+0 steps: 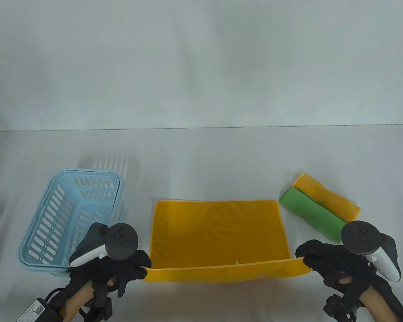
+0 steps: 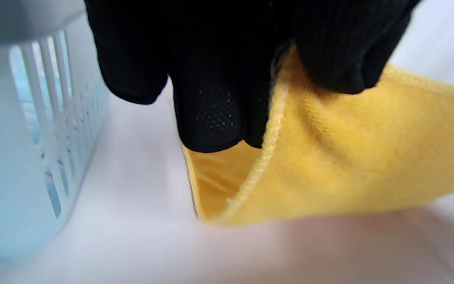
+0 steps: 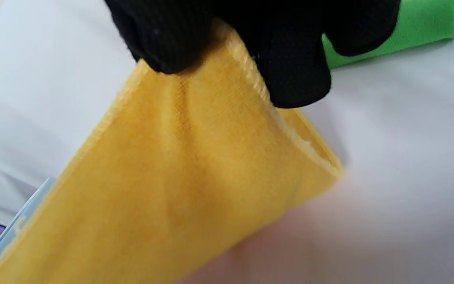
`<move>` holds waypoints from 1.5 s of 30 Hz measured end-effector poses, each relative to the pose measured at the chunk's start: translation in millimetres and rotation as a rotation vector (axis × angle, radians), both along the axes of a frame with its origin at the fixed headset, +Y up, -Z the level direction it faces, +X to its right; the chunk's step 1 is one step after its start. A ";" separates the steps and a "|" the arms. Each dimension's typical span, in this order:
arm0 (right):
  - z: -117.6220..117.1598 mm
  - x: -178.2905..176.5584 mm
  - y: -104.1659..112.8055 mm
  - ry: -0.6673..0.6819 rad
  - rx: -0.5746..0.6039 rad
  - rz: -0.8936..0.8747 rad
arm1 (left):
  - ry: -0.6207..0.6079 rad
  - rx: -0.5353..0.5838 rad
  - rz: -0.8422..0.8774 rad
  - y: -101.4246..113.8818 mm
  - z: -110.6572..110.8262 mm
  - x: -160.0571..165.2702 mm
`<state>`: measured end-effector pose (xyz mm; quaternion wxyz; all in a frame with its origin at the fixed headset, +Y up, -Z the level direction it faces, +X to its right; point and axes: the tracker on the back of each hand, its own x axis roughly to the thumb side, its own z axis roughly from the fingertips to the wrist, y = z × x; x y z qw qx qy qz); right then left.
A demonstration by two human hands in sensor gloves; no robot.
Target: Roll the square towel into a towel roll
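A yellow towel point(image 1: 218, 231) lies spread on the white tabletop point(image 1: 201, 157), its near edge lifted off the surface and folded up a little toward its far edge. The left hand point(image 1: 121, 265) pinches the towel's near left corner between thumb and fingers point(image 2: 211, 98), and the left wrist view shows the stitched hem running up between them. The right hand point(image 1: 325, 260) pinches the near right corner the same way, with the cloth hanging taut below the fingertips point(image 3: 294, 75) in the right wrist view. The strip of cloth between the two hands is raised, while the rest of the towel stays flat. A light blue slotted basket point(image 1: 70, 218) stands just left of the towel, close to the left hand. To the right of the towel lie a green towel roll point(image 1: 310, 214) and, touching its far side, a yellow towel roll point(image 1: 332, 198).
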<state>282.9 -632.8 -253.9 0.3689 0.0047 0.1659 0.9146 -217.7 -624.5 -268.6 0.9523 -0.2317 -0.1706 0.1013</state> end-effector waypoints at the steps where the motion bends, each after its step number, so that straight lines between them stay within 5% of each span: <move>1: -3.3 -0.2 0.2 -0.013 0.007 0.004 | 0.028 0.014 -0.003 0.7 -3.9 -0.1; 9: -45.7 -5.9 -0.9 -0.172 0.088 0.105 | 0.248 0.185 -0.080 8.7 -47.3 13.9; 15: -78.9 -12.7 -7.3 -0.253 0.083 0.161 | 0.345 0.203 -0.167 5.2 -83.7 28.1; 29: -157.6 -53.1 -63.2 -0.402 0.046 0.537 | 0.551 0.198 -0.360 -64.4 -161.2 57.6; 37: -173.7 -79.2 -85.7 -0.415 0.112 0.840 | 0.573 0.234 -0.442 -99.8 -179.7 65.8; 45: -175.2 -79.5 -88.8 -0.435 0.109 0.878 | 0.631 0.228 -0.397 -109.1 -177.7 56.0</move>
